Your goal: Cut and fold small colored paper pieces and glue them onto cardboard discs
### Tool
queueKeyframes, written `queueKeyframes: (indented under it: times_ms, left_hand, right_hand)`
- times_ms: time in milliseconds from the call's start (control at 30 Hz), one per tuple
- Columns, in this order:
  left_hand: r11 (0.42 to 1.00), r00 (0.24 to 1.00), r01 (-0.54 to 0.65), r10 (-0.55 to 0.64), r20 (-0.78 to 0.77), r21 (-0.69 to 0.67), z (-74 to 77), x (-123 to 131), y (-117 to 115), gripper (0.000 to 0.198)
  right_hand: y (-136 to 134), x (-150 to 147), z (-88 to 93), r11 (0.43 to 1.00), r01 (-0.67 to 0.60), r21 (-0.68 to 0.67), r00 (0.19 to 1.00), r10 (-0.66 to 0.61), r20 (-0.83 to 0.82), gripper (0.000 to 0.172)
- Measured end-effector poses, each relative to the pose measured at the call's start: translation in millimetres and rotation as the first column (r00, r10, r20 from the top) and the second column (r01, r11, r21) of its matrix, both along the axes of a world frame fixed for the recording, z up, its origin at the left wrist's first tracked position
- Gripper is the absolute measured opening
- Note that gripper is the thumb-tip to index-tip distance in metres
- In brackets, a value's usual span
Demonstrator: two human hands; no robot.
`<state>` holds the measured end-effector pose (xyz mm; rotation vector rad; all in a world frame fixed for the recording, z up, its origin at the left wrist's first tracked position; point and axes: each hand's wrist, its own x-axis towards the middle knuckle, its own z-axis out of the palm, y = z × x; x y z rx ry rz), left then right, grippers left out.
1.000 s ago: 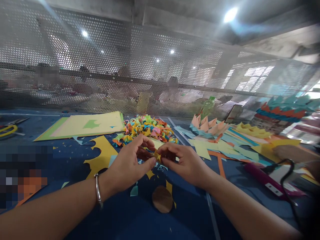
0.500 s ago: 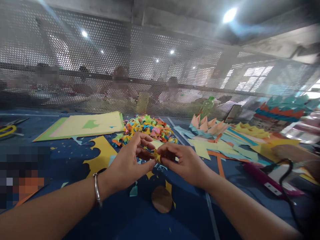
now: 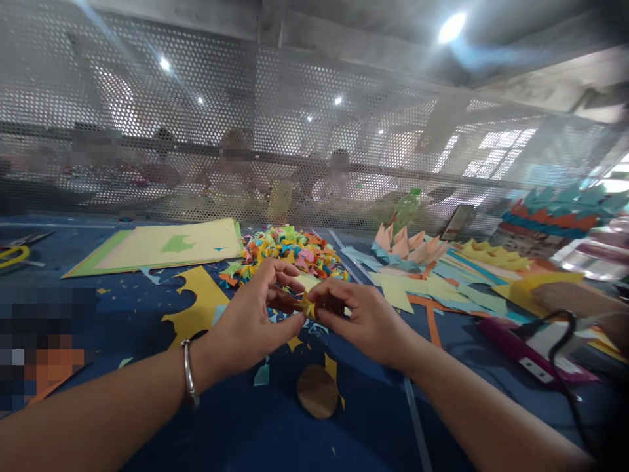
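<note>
Between my two hands, above the blue table, is a small folded piece of yellow paper (image 3: pixel 308 307). My right hand (image 3: pixel 361 318) pinches it between thumb and fingertips. The thumb and fingertips of my left hand (image 3: pixel 258 311) close on its other side, with the upper fingers curled. Beyond the hands lies a heap of small folded paper pieces (image 3: pixel 295 252) in many colours. A brown paper disc (image 3: pixel 318 391) rests on the table below them. Left of my left hand is a yellow sheet with scalloped cut-outs (image 3: pixel 201 308).
A stack of coloured sheets (image 3: pixel 187 242) lies back left, near yellow-handled scissors (image 3: pixel 14 255). Peach folded paper points (image 3: pixel 405 246) stand at right. A purple power strip (image 3: pixel 525 354) with a black cable lies further right, near another person's hand (image 3: pixel 565 295). A perforated metal screen (image 3: pixel 304 131) rises behind.
The yellow paper piece has turned slightly between my fingertips, showing more of its folds. Both hands stay in nearly the same place. The other person's hand at right has shifted slightly.
</note>
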<state>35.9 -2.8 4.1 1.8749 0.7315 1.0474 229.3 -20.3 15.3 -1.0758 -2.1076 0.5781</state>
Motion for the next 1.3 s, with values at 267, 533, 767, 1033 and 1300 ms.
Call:
queueKeyframes:
  times_ms: [267, 533, 767, 1033, 1300]
  left_hand:
    - [0.999, 1.0, 0.0, 0.001, -0.016, 0.042, -1.8, -0.5, 1.8, 0.039]
    - [0.999, 1.0, 0.012, -0.013, 0.018, 0.032, -3.0, -0.4, 2.6, 0.04]
    - [0.992, 0.996, -0.078, 0.083, -0.039, 0.103, -0.6, 0.5, -1.8, 0.035]
    - [0.913, 0.957, -0.153, 0.233, -0.175, 0.377, 3.1, -2.3, -1.7, 0.012]
    - [0.788, 0.96, -0.089, 0.231, -0.159, 0.609, 3.4, -4.4, -0.7, 0.012]
  right_hand:
    - [-0.8, 0.3, 1.5, 1.0, -0.012, -0.017, 1.0, 0.012, 0.004, 0.013]
    - [-0.8, 2.1, -0.6, 1.0, -0.002, -0.017, 1.0, 0.002, 0.014, 0.014]
    - [-0.6, 0.2, 1.6, 1.0, -0.001, -0.003, 1.0, 0.001, 0.022, 0.013]
    - [-1.0, -1.5, 1.9, 1.0, 0.001, 0.024, 1.0, -0.002, 0.03, 0.01]
    - [-0.7, 0.0, -0.4, 0.998, 0.012, 0.054, 1.0, -0.011, -0.006, 0.011]
